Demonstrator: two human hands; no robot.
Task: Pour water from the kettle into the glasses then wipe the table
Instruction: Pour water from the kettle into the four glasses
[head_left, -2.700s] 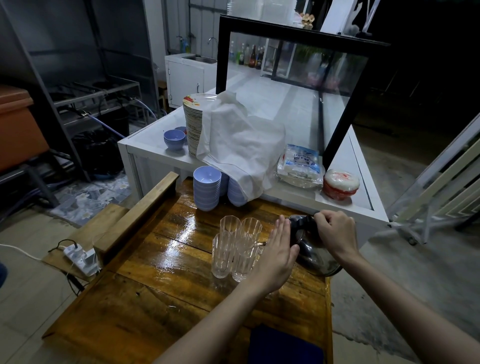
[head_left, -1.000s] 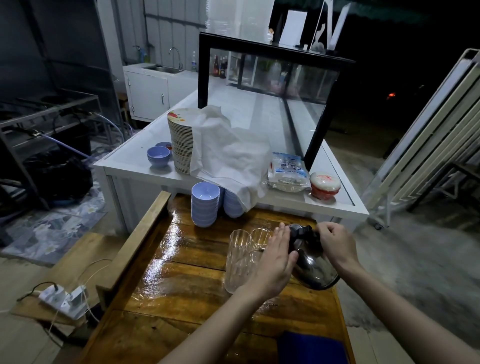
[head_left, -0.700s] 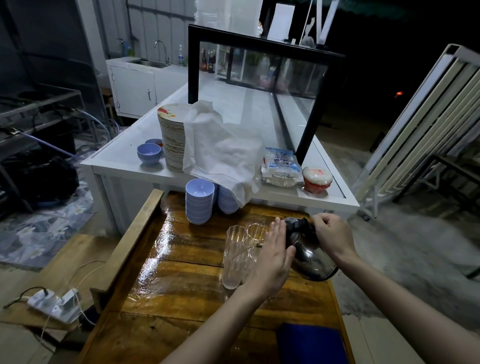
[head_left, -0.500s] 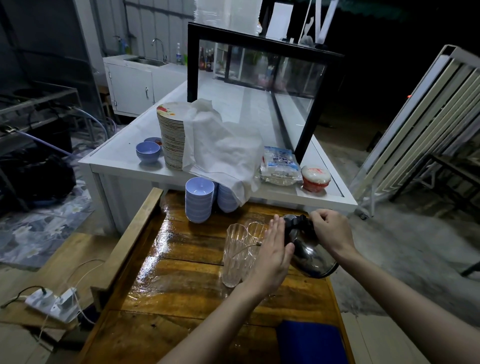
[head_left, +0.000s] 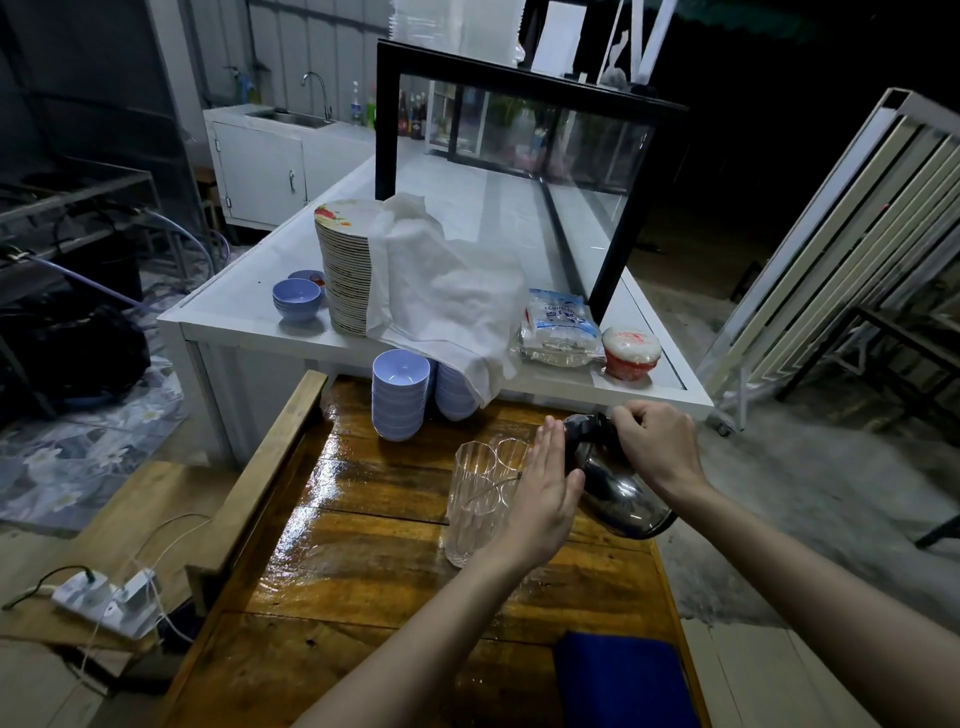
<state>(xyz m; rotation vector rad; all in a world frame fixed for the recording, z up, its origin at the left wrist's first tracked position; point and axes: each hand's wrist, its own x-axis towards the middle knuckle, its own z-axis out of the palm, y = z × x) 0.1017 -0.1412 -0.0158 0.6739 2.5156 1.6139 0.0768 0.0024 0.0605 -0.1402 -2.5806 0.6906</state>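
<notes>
A shiny steel kettle (head_left: 618, 493) is tilted left over a cluster of clear ribbed glasses (head_left: 475, 491) on the wet wooden table (head_left: 363, 561). My right hand (head_left: 657, 441) grips the kettle's black handle at the top. Flat and open, my left hand (head_left: 545, 499) rests with fingers together against the kettle's lid and spout side, partly hiding the glasses behind it. A thin stream runs from the spout into a glass. A folded blue cloth (head_left: 623, 680) lies at the table's near right corner.
Stacks of blue bowls (head_left: 400, 395) stand at the table's far edge. Behind is a white counter (head_left: 234, 317) with stacked plates (head_left: 343, 270) under a white cloth, packets and a red tub (head_left: 631, 351). A power strip (head_left: 104, 600) lies on the floor left.
The camera view has shifted a little. Both hands and the kettle keep nearly the same pose over the glasses, and the kettle stays tilted.
</notes>
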